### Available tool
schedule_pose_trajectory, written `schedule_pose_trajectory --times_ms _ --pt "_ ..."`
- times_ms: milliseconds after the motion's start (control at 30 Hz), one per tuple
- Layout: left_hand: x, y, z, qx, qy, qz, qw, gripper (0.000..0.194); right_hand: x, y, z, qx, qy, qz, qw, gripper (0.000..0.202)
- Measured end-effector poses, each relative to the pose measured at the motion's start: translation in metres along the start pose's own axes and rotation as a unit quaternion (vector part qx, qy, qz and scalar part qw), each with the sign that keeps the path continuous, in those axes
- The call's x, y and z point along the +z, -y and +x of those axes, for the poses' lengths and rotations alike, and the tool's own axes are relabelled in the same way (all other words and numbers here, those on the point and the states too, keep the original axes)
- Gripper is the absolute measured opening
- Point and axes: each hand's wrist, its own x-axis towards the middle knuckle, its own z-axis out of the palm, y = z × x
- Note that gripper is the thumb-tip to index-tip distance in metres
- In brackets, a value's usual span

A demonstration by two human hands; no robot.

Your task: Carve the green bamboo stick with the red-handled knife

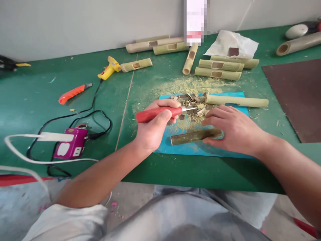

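My left hand [157, 125] is closed around a red-handled tool [160, 113] with a thin metal tip, which points right over a heap of bamboo scraps [194, 102]. Around the right end of a dark green bamboo tube [188, 136] my right hand [228, 129] is spread, thumb on the near side and fingers on the far side. That tube lies on a blue mat [168, 149]; whether the thumb presses on it I cannot tell. Just beyond my right hand, a longer pale bamboo tube [238, 100] rests across the mat.
Several bamboo tubes with cut windows [217, 73] lie at the back. Left are a yellow glue gun [109, 71], an orange utility knife [74, 93] and a purple power adapter [70, 144] with trailing cords. White paper [230, 42] and a brown sheet [298, 93] lie right.
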Motion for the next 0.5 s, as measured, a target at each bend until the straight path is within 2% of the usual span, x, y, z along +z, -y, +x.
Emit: schedule_pose_trajectory --times_ms 100,167,300,400,500 --pt "-0.002 0.007 -0.004 0.029 0.033 0.014 0.999 0.026 -0.001 -0.001 -0.002 -0.014 0.006 -0.015 1.000 0.031" --pt "-0.003 0.011 -0.007 0.038 0.059 0.027 0.997 0.028 -0.002 -0.002 -0.002 -0.016 0.022 -0.016 0.999 0.023" --pt "-0.006 0.011 -0.010 0.047 0.103 0.085 0.990 0.028 0.002 -0.005 -0.001 -0.048 -0.006 0.017 0.999 0.013" --pt "-0.008 0.006 -0.009 0.085 0.127 0.163 0.975 0.029 0.006 -0.007 0.000 -0.044 -0.015 0.035 0.998 0.015" --pt "-0.007 0.002 -0.008 0.130 0.147 0.229 0.954 0.019 0.009 -0.007 -0.002 -0.041 -0.009 0.023 0.999 0.019"
